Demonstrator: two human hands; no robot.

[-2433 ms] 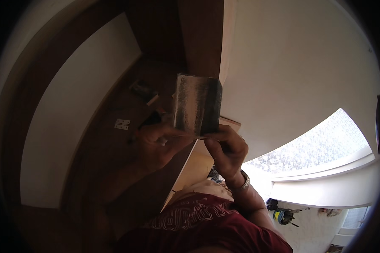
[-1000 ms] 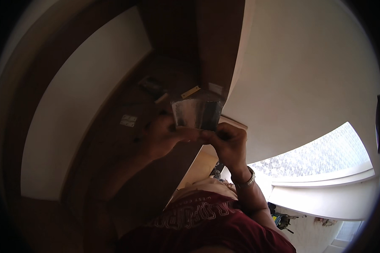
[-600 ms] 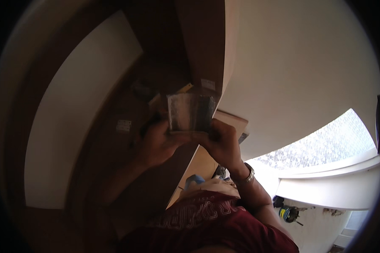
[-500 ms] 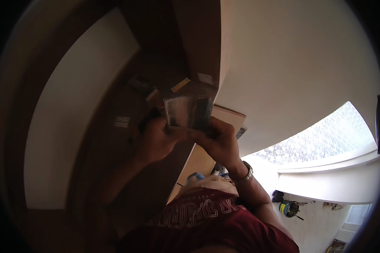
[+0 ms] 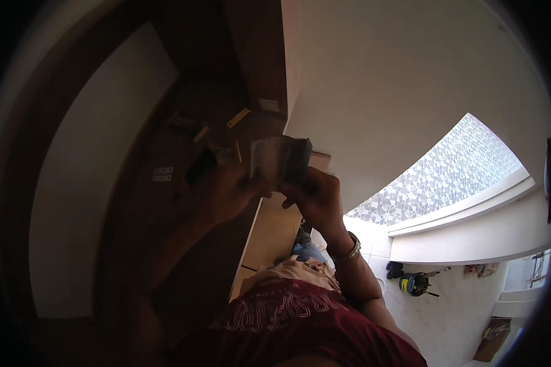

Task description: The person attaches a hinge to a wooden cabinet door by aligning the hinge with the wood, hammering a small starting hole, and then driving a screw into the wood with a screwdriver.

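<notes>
A clear plastic packet (image 5: 266,157) with a dark section along its right side is held up before me, a little blurred. My right hand (image 5: 319,192), a watch (image 5: 354,246) on its wrist, grips the packet's lower right part. My left hand (image 5: 226,191) pinches its lower left corner, though shadow hides much of those fingers. Just beyond the left hand, a dark object (image 5: 202,164) rests on the brown surface; its kind is unclear. Farther off lie a yellow strip with holes (image 5: 239,117) and a short light-coloured piece (image 5: 201,134).
The dark brown surface (image 5: 134,214) spreads under my left arm, carrying a small white plate-like piece (image 5: 162,174). A pale wall (image 5: 410,73) rises at the right. Below it are a patterned window (image 5: 434,171), dark shoes (image 5: 395,269) and a round black-and-yellow item (image 5: 414,284) on the floor.
My view has shifted, so the surroundings sit farther left. The packet has tilted, its dark side now higher at the right, and my two hands have drawn slightly apart below it.
</notes>
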